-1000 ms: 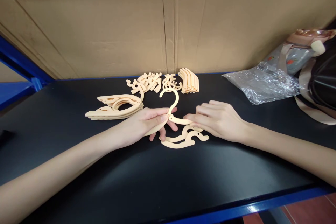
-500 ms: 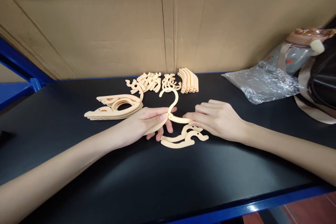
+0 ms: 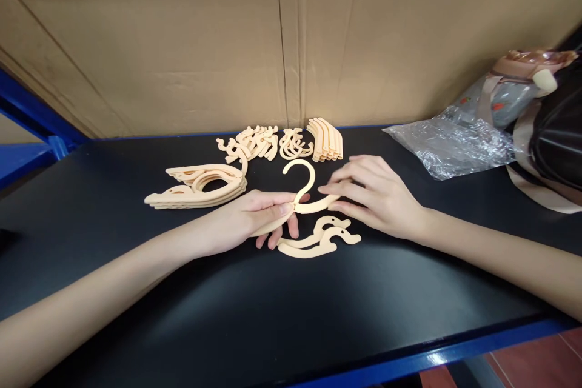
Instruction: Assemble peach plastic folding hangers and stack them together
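Note:
A cream folding hanger (image 3: pixel 313 205) with a curved hook is held over the middle of the black table. My left hand (image 3: pixel 268 212) pinches it near the joint below the hook, thumb on top, covering part of the left arm. The fingers of my right hand (image 3: pixel 370 194) close round the end of its right arm. Just below lie two curved cream hanger pieces (image 3: pixel 313 248), each with a small hole; my left fingertips are close to their left end. Left of my left hand rests a stack of folded cream hangers (image 3: pixel 200 194).
Along the back sit a pile of small hooked pieces (image 3: pixel 257 142), a group of hooks (image 3: pixel 295 144) and a bundle of curved arms (image 3: pixel 325 140), before a cardboard wall (image 3: pixel 191 42). At right are a clear plastic bag (image 3: pixel 450 142), a strapped bottle (image 3: pixel 513 94) and a black bag (image 3: pixel 561 139).
The hanger's right arm has swung upward and its hook has tilted to the right. My right hand has risen slightly with the arm, while my left hand keeps its hold.

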{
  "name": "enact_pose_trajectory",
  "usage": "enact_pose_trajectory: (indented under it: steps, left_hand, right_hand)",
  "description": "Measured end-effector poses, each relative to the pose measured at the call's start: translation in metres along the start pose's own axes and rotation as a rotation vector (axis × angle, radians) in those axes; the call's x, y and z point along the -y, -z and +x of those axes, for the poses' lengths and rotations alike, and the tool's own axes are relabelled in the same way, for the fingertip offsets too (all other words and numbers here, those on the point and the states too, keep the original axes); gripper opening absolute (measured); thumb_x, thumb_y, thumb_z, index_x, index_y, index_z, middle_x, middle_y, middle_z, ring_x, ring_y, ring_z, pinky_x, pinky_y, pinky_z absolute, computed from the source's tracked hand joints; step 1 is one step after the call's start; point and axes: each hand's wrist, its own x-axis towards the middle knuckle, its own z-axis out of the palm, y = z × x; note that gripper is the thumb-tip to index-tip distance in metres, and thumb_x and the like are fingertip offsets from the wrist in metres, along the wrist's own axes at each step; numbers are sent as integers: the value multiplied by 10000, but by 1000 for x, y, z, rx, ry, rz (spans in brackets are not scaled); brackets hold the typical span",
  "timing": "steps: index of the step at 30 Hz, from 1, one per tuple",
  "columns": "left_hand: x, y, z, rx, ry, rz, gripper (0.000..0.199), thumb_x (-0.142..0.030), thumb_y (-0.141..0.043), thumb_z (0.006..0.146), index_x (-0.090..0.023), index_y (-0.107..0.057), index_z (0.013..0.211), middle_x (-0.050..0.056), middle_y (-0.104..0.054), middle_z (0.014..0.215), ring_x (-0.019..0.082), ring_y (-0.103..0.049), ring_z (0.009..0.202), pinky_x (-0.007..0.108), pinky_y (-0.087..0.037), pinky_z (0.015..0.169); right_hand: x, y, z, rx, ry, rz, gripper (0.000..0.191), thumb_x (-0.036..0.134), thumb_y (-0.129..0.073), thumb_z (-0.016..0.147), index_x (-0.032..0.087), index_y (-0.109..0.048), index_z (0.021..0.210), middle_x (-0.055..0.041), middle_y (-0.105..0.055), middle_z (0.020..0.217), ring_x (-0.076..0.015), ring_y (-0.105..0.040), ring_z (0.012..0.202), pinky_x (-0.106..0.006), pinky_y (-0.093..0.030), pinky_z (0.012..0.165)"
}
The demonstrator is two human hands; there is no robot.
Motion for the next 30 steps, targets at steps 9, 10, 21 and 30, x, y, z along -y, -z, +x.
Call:
enact_pose_trajectory:
  steps: [9, 10, 21, 30]
  left_hand:
    - [-5, -2, -1, -16, -9, 75, 331, -370, -438, 974, -138, -643, 854, -9, -595, 700, 73, -530, 546, 166, -437, 498]
    - [-5, -3, -1, -24, -15, 76, 325, -364, -446, 970, -138, -649, 855, -3, -612, 732, 72, -541, 546, 165, -444, 497]
    - [9, -29, -1, -466, -276, 445, 250, -327, -612, 890, -208, -727, 1078, -15, -723, 749, 90, -615, 568, 175, -459, 541]
    - [8, -26, -2, -495, -440, 752, 186, -292, -591, 913, -193, -710, 1017, -3, -648, 746, 120, -561, 671, 216, -421, 604]
  right_hand:
    - [4, -1, 1, 71, 137, -68, 361, 301, -495, 969, 170, -549, 1301, -32, -683, 884, -173, -546, 798, -335, -387, 749]
    - [4, -2, 1, 95, 138, -55, 364, 317, -481, 975, 176, -551, 1303, -39, -684, 908, -177, -549, 823, -336, -388, 755]
    - [7, 0, 4, 94, 0, 146, 276, 382, -469, 971, 165, -608, 1069, -64, -634, 923, -189, -529, 821, -326, -387, 723]
    - [0, -2, 3, 49, -440, 351, 187, 392, -532, 928, 205, -522, 918, -4, -596, 819, -174, -535, 786, -325, -397, 767]
